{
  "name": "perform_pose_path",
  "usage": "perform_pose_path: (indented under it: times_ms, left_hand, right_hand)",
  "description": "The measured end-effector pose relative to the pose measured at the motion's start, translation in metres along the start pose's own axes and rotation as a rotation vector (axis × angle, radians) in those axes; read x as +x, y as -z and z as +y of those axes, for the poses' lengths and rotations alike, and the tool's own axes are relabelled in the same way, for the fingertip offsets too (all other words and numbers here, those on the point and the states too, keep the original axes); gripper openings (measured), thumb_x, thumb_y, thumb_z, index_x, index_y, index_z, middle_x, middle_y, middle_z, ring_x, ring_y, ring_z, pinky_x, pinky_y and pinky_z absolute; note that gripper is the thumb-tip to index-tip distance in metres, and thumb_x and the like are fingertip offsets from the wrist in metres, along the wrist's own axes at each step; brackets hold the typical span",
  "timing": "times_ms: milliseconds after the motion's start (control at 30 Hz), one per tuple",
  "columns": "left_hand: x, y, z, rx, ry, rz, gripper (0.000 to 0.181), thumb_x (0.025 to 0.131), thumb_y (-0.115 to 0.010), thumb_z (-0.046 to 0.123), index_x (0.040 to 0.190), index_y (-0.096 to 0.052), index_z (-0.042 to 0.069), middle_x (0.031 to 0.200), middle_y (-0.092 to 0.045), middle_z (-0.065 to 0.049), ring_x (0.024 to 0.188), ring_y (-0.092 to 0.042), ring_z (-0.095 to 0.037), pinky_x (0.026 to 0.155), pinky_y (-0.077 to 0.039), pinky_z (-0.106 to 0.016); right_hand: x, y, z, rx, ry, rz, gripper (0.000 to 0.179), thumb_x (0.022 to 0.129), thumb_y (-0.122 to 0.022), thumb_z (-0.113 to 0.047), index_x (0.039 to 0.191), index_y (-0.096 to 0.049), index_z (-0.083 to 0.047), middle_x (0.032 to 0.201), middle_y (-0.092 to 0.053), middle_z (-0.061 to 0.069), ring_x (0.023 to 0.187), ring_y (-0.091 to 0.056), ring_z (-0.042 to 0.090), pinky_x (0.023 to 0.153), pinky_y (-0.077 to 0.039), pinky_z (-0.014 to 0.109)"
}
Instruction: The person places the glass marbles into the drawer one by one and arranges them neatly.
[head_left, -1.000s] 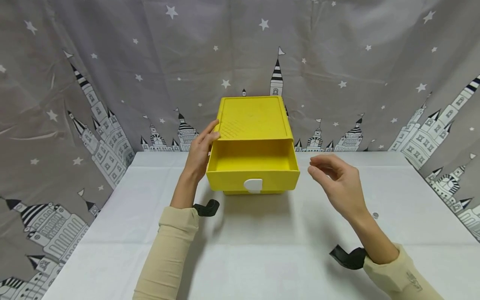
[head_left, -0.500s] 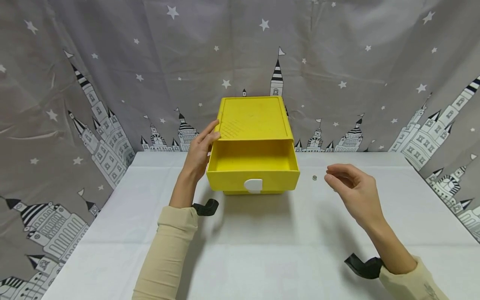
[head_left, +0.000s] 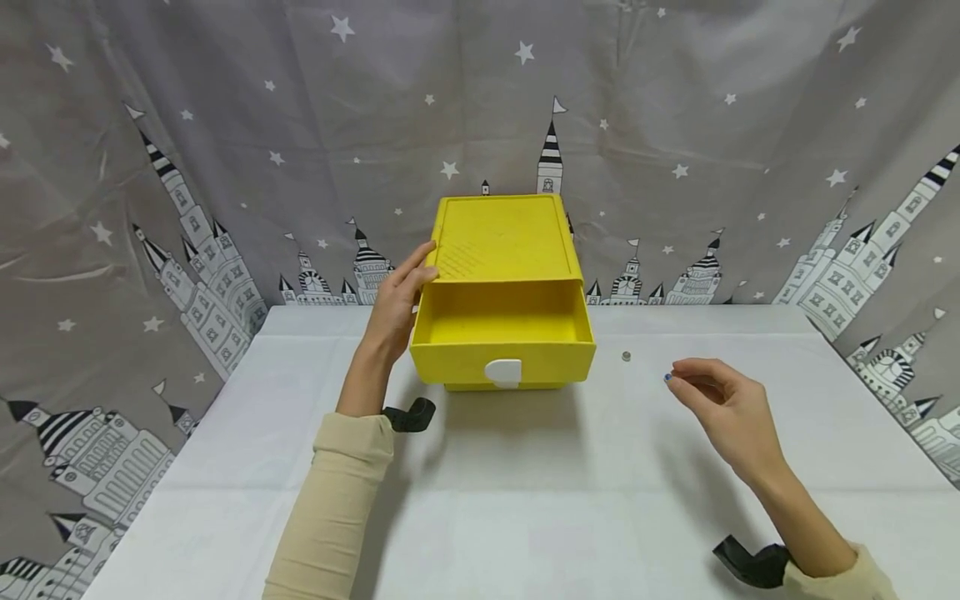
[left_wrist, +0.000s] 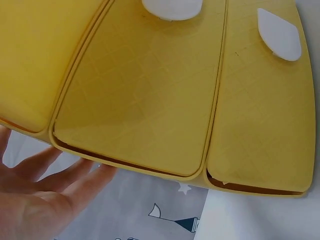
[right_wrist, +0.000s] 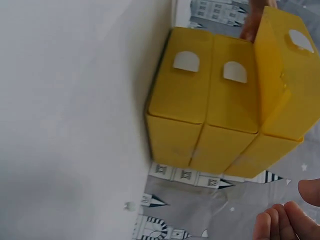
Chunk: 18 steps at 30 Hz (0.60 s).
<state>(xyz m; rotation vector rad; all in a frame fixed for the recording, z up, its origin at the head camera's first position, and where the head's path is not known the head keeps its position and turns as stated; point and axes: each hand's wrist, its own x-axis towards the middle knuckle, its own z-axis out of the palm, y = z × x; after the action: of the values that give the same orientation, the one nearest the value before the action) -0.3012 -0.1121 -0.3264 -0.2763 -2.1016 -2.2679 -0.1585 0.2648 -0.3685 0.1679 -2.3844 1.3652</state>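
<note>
A yellow drawer unit (head_left: 502, 237) stands at the back of the table. Its top drawer (head_left: 501, 364), with a white pull tab (head_left: 503, 372), is pulled out and bare inside. Against the unit's upper left side rests my left hand (head_left: 392, 312), fingers extended; they reach along that side in the left wrist view too. Off to the right, my right hand (head_left: 731, 408) is held above the table, thumb and forefinger together on a tiny blue object (head_left: 667, 377). A small round greyish disc (head_left: 626, 356) lies on the table between that hand and the unit.
Two lower drawers show shut in the right wrist view, each with a white tab (right_wrist: 235, 72). White cloth (head_left: 517, 517) covers the table. Behind it hangs a grey curtain (head_left: 315, 125) printed with stars and castles.
My right hand has drawn away from the drawer, rightward and nearer to me. The disc came into sight, then the blue object at the fingertips. My left hand stays on the unit.
</note>
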Motion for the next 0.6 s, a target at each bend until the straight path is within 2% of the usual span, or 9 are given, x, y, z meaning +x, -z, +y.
perform_pose_path:
  times_ms: [167, 433, 600]
  left_hand:
    - [0.0, 0.001, 0.001, 0.0, -0.009, -0.006, 0.056, 0.099, -0.052, 0.024, 0.153, -0.04, 0.023, 0.156, -0.034, -0.001, 0.13, -0.044, -0.024, 0.107, -0.036, -0.05]
    - [0.0, 0.003, 0.001, -0.008, -0.012, 0.002, 0.056, 0.098, -0.052, 0.023, 0.153, -0.041, 0.022, 0.157, -0.034, -0.002, 0.131, -0.042, -0.024, 0.108, -0.035, -0.05]
    - [0.0, 0.001, 0.0, -0.01, -0.007, 0.003, 0.055, 0.099, -0.052, 0.024, 0.153, -0.04, 0.022, 0.157, -0.033, -0.001, 0.133, -0.042, -0.023, 0.108, -0.035, -0.048]
  right_hand:
    - [-0.007, 0.008, 0.011, -0.022, -0.015, 0.031, 0.023, 0.093, -0.068, -0.008, 0.114, -0.068, 0.003, 0.1, -0.067, -0.014, 0.09, -0.062, -0.004, 0.077, -0.047, 0.01]
    - [-0.015, 0.02, 0.022, -0.068, -0.09, 0.044, 0.027, 0.097, -0.064, -0.018, 0.114, -0.067, 0.003, 0.098, -0.067, -0.017, 0.09, -0.061, -0.004, 0.076, -0.043, 0.01]
    - [-0.019, 0.027, 0.027, -0.098, -0.103, 0.055, 0.028, 0.097, -0.064, -0.02, 0.114, -0.068, 0.003, 0.099, -0.067, -0.017, 0.089, -0.06, -0.006, 0.074, -0.043, 0.01]
